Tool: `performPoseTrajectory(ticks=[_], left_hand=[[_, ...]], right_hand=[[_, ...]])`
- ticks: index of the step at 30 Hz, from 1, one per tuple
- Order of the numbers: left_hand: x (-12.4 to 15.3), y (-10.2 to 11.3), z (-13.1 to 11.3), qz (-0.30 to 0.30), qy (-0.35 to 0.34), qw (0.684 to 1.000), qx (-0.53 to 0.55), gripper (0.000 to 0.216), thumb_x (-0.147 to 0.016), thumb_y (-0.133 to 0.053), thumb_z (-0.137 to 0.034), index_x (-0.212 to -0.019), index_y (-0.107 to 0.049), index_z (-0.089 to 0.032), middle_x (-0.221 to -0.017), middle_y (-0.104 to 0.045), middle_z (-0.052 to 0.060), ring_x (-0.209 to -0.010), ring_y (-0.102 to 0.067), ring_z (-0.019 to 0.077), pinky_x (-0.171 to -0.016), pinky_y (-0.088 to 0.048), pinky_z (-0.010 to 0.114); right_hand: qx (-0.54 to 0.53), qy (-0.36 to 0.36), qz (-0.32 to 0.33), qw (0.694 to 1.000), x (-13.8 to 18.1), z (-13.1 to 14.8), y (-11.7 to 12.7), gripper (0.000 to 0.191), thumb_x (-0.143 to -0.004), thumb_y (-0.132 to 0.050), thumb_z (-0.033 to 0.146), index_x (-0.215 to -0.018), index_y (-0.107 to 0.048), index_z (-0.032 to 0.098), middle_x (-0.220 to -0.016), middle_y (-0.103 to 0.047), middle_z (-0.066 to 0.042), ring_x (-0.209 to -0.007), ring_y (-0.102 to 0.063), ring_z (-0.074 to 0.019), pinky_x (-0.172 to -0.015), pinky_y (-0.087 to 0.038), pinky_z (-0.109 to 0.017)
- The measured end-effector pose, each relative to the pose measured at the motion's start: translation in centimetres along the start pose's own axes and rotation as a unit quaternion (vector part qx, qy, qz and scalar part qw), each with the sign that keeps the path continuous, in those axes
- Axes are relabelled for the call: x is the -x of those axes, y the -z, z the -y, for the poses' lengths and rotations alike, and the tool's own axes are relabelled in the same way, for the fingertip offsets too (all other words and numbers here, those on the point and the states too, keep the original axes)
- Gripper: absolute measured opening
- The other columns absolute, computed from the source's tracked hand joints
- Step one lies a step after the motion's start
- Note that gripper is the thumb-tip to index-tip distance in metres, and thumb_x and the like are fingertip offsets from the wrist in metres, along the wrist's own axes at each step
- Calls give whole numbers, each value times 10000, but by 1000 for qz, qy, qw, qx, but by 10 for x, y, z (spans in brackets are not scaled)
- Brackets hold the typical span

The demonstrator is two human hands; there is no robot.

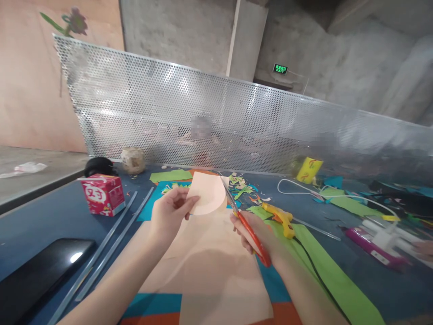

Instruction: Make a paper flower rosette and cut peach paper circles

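Observation:
My left hand pinches a pale peach piece of paper with a rounded edge and holds it up above the table. My right hand is closed round the orange handles of a pair of scissors. The blades point up and away, and they meet the right edge of the paper piece. A large peach sheet lies flat on the blue table under both hands.
A red carton and a black device sit at the left, with two thin rods beside them. A yellow glue gun, green paper strips, scraps and a purple object lie right. A perforated metal screen closes the back.

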State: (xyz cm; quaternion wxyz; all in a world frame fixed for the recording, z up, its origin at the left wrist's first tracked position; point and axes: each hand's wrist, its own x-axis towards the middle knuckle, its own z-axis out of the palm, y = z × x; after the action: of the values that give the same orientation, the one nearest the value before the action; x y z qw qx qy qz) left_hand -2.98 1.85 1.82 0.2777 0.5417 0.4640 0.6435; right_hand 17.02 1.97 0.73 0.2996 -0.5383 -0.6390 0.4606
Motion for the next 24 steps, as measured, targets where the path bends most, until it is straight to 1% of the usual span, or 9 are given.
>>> performPoseTrajectory(ticks=[3, 5, 7, 9, 11, 12, 15, 20, 24], left_hand=[[-1, 1, 0, -4, 3, 1000, -6, 117, -670, -671, -245, -713, -605, -159, -459, -521, -64, -369, -415, 47, -405, -331, 187], [-1, 2, -1, -12, 32, 999, 32, 143, -667, -684, -258, -743, -627, -151, -502, -558, -49, -380, -424, 41, -404, -347, 177], [0, 0, -1, -5, 106, 988, 114, 203, -662, -700, -292, -794, -647, -147, -589, -605, -28, -412, -451, 37, -415, -386, 166], [3, -4, -1, 23, 209, 956, 202, 265, -639, -728, -312, -832, -658, -145, -681, -631, -8, -459, -486, 39, -447, -439, 162], [6, -7, 1, 56, 289, 923, 246, 290, -594, -768, -274, -825, -663, -134, -725, -638, 6, -506, -521, 42, -482, -470, 155], [7, -9, 1, 68, 306, 916, 250, 297, -578, -780, -252, -819, -663, -125, -731, -641, 13, -521, -532, 43, -480, -467, 145], [8, -9, 1, 72, 270, 933, 228, 307, -575, -781, -242, -821, -653, -112, -746, -656, 34, -560, -558, 57, -425, -418, 123], [3, -5, 1, 17, 149, 981, 127, 251, -586, -744, -261, -736, -601, -118, -591, -639, 10, -403, -477, 55, -382, -390, 182], [3, -6, -2, 30, 122, 990, 64, 177, -601, -701, -237, -677, -576, -136, -537, -622, -6, -349, -456, 63, -365, -363, 207]], right_hand=[[-15, -24, 4, 1000, 0, 0, 0, 348, -811, -477, 496, -648, -368, 208, -497, -371, 95, -253, -343, -29, -238, -270, -158], [-25, -33, 3, 999, 0, 0, -1, 347, -809, -480, 498, -649, -376, 208, -497, -381, 95, -244, -345, -32, -229, -271, -161], [-26, -25, -2, 999, 0, 0, -1, 359, -805, -481, 512, -645, -377, 208, -472, -367, 98, -241, -349, -35, -227, -271, -156], [-18, -13, -9, 1000, 0, 1, -2, 368, -807, -475, 520, -639, -373, 208, -446, -352, 101, -239, -356, -40, -225, -266, -149], [-10, -15, -14, 1000, 0, 1, -2, 359, -812, -470, 513, -646, -375, 210, -435, -353, 101, -236, -362, -45, -220, -259, -146], [-9, -21, -15, 1000, 0, 2, -2, 350, -813, -470, 508, -652, -379, 211, -433, -353, 102, -234, -362, -47, -218, -259, -147], [-17, -34, -15, 999, -1, 3, -2, 341, -810, -474, 501, -655, -382, 212, -431, -337, 106, -228, -341, -44, -218, -261, -150], [-2, -15, -25, 1000, 0, 2, -2, 354, -805, -479, 501, -637, -383, 205, -441, -355, 97, -234, -338, -38, -227, -263, -151], [-9, -11, -12, 1000, 0, 2, -1, 339, -814, -473, 481, -647, -370, 205, -468, -356, 99, -240, -329, -26, -238, -263, -148]])
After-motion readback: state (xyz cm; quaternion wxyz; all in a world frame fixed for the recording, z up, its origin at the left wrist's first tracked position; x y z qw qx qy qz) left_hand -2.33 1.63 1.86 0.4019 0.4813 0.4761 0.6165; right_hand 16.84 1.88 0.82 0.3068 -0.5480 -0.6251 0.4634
